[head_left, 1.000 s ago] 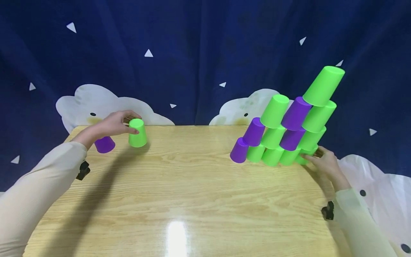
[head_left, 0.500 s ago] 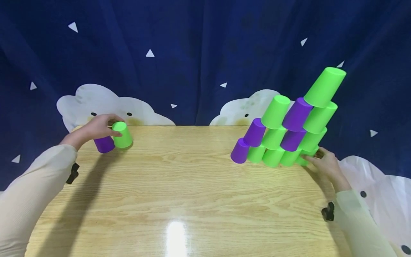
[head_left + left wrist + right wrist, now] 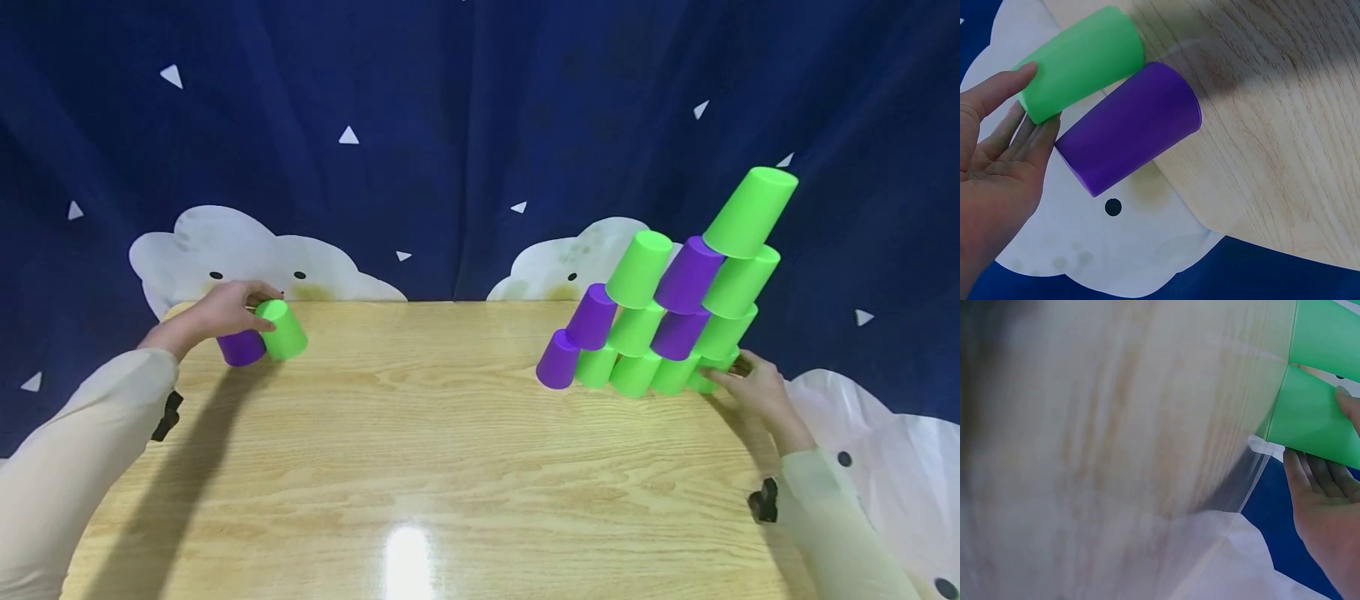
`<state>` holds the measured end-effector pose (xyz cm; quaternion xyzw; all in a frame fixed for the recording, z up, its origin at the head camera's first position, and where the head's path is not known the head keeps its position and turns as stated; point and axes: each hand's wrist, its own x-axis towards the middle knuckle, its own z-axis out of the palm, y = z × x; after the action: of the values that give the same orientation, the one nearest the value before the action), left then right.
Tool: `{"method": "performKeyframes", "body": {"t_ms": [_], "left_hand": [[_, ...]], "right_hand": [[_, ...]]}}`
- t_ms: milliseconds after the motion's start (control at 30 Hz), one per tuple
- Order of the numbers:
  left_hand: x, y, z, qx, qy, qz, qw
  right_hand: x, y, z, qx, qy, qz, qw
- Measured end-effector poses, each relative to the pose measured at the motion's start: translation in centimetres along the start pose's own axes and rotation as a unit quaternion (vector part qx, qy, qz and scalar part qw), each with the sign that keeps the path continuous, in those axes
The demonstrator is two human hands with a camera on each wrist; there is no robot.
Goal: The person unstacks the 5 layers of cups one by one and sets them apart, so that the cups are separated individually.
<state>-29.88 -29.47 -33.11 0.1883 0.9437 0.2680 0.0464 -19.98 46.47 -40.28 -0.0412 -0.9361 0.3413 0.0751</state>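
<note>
Dark blue curtain cloth (image 3: 450, 125) hangs in soft folds behind us, printed with white triangles and pale cloud shapes (image 3: 247, 242) with small dark eyes. Before it lies our tabletop (image 3: 480, 467), smooth and glossy, with a yellowish wood grain.

Compared with a second ago, our left hand (image 3: 228, 308) has carried the green cup (image 3: 285, 333) leftward, from well apart to just beside the purple cup (image 3: 242, 350). We hold the green cup near its narrow end, thumb on one side and fingers round the other, spread only as wide as the cup. It sits mouth down at our fingertips; we cannot tell whether its rim rests on the wood. The purple cup stands close under that hand, partly hidden by it in the head view.

Our right hand (image 3: 761, 390) has stayed in place, thumb and fingers bracketing the end cup (image 3: 1313, 419) of the stack's bottom row, parted by about that cup's breadth. From those fingers the stack (image 3: 636, 329) extends leftward and upward: smooth, tapered cylinders, green and purple, all mouth down, with one green cup alone at the top. Cream sleeves (image 3: 105, 467) cover our forearms behind the fingers.
</note>
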Motion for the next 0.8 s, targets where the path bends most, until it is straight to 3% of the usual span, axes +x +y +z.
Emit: {"method": "performKeyframes", "body": {"t_ms": [300,567,800], "left_hand": [[-0.1,0.3,-0.1,0.008,-0.008,-0.004,0.9999],[0.3,0.7,-1.0,-0.019,0.015,0.005,0.9997],[1.1,3.4,-1.3,-0.051,0.015,-0.001,0.9986]], "right_hand": [[0.1,0.0,0.0,0.004,-0.004,0.001,1.0000],[0.1,0.1,-0.1,0.007,-0.007,-0.001,1.0000],[0.1,0.1,-0.1,0.008,-0.009,0.002,0.9999]]}}
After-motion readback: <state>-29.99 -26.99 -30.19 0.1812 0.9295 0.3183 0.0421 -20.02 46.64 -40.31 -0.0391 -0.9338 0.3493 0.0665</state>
